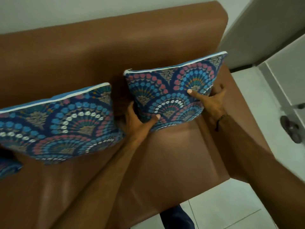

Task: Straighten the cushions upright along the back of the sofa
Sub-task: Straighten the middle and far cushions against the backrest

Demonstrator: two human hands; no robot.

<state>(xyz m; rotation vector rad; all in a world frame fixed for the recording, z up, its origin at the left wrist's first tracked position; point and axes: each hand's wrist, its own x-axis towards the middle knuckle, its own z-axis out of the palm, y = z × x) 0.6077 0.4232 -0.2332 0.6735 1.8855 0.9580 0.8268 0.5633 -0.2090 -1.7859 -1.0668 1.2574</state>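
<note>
A blue patterned cushion [175,86] with white piping stands upright against the backrest of the brown leather sofa [99,52], near its right end. My left hand [140,121] grips the cushion's lower left corner, thumb on the front. My right hand [211,100] holds its lower right side, thumb pressed on the front face. A second matching cushion [61,119] leans against the backrest to the left, untouched. A corner of a third patterned cushion [8,167] shows at the far left edge.
The sofa's right end stops close to a white door [280,63] with a handle [290,128]. White floor tiles [222,204] lie in front and to the right. A white wall [82,12] rises behind the sofa.
</note>
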